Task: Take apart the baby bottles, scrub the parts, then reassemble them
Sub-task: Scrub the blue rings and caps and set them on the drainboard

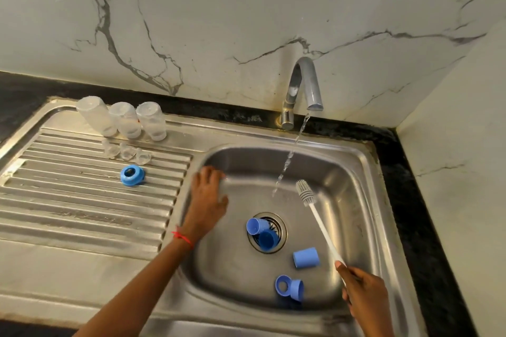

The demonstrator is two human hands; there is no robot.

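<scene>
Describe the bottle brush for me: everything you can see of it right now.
The bottle brush has a thin white handle, plastic by the look of it, and a grey bristled head that looks like silicone. The right hand grips the handle's lower end, fingers curled round it. It slants up and to the left over the sink basin, head uppermost, just right of the water stream and apparently clear of it. Only the hand touches it.

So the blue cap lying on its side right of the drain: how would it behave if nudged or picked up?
The blue cap lies on its curved side on the sloping sink floor, so a nudge would probably roll it toward the drain. It looks like thin hollow plastic, likely light and stiff. With the tap running, it may be wet and slippery.
</scene>
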